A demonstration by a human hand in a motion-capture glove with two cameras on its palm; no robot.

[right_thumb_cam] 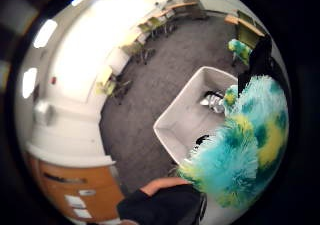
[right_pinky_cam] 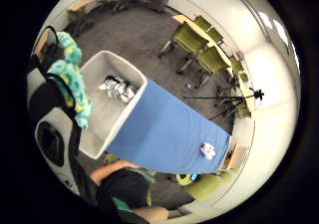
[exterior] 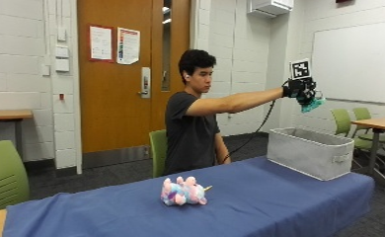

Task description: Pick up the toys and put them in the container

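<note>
Person: seated behind a long table (exterior: 297, 197) under a blue cloth, right arm stretched out level to the side, high above the container.
Right hand (exterior: 296, 88): gloved in black, fingers curled around a fluffy teal-and-yellow toy (exterior: 310, 102), which hangs below the fist.
Held toy up close: shaggy plush, teal with yellow patches, filling much of the thumb-side palm view (right_thumb_cam: 245, 145); it also shows beside the glove's straps in the other palm view (right_pinky_cam: 75, 84).
Container (exterior: 311, 157): a grey fabric bin with an open top, standing at the end of the table below the raised hand. The palm view looks straight down into it (right_pinky_cam: 107, 117).
Already inside: a shiny silver toy (right_pinky_cam: 118, 87) on the bin floor, near one end.
Still on the table: a pink, blue and white plush toy (exterior: 183, 191), lying on the cloth well apart from the bin, toward the other end.
Handling, as I judge it: both plush toys look light, soft and squashy, with nothing to break; a grasp around the body should hold, though long pile could slide a little.
Edges and room: the bin's walls look soft, so a brushed rim would likely give. The opening is wide, with bare floor beside the silver toy. The air between hand and bin is open, and the cloth around the remaining toy is bare.
</note>
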